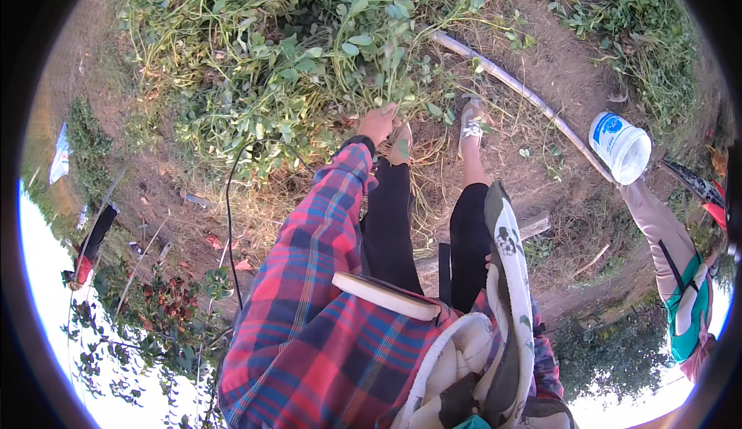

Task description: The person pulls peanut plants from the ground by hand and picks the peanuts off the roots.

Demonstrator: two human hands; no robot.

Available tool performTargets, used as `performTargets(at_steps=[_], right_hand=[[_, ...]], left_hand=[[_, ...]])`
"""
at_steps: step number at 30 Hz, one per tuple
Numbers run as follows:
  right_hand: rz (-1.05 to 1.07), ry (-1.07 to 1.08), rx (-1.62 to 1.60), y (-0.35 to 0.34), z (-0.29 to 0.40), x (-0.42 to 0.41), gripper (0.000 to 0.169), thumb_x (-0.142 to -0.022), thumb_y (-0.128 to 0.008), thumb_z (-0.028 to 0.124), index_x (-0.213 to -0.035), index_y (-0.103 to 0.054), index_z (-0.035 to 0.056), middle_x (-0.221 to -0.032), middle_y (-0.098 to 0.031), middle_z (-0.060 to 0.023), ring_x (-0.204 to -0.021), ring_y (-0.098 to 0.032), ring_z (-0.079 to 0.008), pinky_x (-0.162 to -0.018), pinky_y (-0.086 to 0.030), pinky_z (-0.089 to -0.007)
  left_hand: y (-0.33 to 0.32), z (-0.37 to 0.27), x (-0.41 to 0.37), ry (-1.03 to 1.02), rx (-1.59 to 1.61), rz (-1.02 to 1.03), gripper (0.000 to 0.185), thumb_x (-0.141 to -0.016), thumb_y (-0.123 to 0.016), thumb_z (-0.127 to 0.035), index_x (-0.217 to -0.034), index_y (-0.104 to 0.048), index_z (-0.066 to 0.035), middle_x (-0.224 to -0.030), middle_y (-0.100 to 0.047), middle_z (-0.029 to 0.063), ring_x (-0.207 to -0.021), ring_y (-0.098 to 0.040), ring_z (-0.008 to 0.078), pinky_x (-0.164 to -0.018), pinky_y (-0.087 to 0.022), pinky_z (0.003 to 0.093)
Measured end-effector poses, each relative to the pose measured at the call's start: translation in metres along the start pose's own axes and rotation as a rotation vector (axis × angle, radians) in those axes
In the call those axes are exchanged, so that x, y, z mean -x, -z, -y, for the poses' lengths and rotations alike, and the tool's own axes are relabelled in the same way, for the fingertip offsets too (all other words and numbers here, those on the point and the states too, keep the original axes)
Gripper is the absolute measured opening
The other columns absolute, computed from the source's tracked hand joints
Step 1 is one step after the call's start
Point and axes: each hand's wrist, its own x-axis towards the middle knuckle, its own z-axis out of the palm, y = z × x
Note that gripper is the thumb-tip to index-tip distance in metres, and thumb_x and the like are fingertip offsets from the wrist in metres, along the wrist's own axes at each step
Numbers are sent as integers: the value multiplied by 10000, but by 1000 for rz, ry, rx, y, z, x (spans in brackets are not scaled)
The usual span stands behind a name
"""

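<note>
My left hand [379, 123], in a plaid sleeve with a dark band at the wrist, reaches to the edge of a heap of green leafy vines [278, 64]. Its fingers close on the stems of one leafy plant [394, 75], just above my left shoe. My right sleeve shows at the lower right. A patterned cloth with a pale lining [516, 290] covers most of my right side; a small bit of my right hand [488, 260] seems to show at its edge, and what it does is hidden. A pale-rimmed flat object [385, 297] lies against my front.
A long pole [522, 90] lies on the soil right of my feet, near a white plastic bucket [621, 146] with blue print. Another person [672, 255] stands at the right edge. More vines [643, 46] lie upper right. A thin black cable [230, 214] curves at left.
</note>
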Motion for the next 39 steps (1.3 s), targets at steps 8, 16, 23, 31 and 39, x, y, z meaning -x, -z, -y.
performTargets(at_steps=[8,16,23,31,39], right_hand=[[142,326,8,-18,96,69,283,-943,-541,246,-1099,-595,16,-857,-650,-76,-695,-604,-112,-577,-486,-225],[355,688,150,-55,194,141,739,-806,-729,357,-1352,-388,-8,-1223,-550,-192,-985,-603,-226,-853,-493,-338],[668,1034,303,-72,255,234,995,-798,-735,382,-1477,-96,34,-1420,-361,-242,-1256,-445,-329,-982,-437,-429],[1187,1009,-289,-89,299,272,536,-916,-595,192,-1380,-376,37,-1331,-497,-84,-1160,-528,-226,-957,-447,-404],[554,1739,103,-36,297,343,349,-910,-553,119,-1245,-514,31,-1164,-605,-94,-1010,-590,-231,-891,-465,-348]], left_hand=[[168,-233,213,-22,775,-152,390,-984,-472,-383,-753,-533,-75,-605,-436,-34,-511,-335,62,-491,-252,234],[223,-394,398,-413,696,-199,429,-1024,-365,-367,-705,-444,-92,-561,-330,-29,-504,-276,85,-512,-244,239],[233,-494,568,-912,770,-217,441,-1022,-364,-384,-709,-470,-91,-522,-311,-36,-484,-262,88,-504,-242,253],[231,-570,696,-1233,744,57,362,-1032,-335,-336,-780,-476,-117,-521,-305,-62,-460,-210,58,-527,-239,212],[243,-504,675,-1057,1015,-568,645,-960,-508,-392,-1363,-304,68,-1279,-463,214,-1139,-503,287,-968,-412,397]])
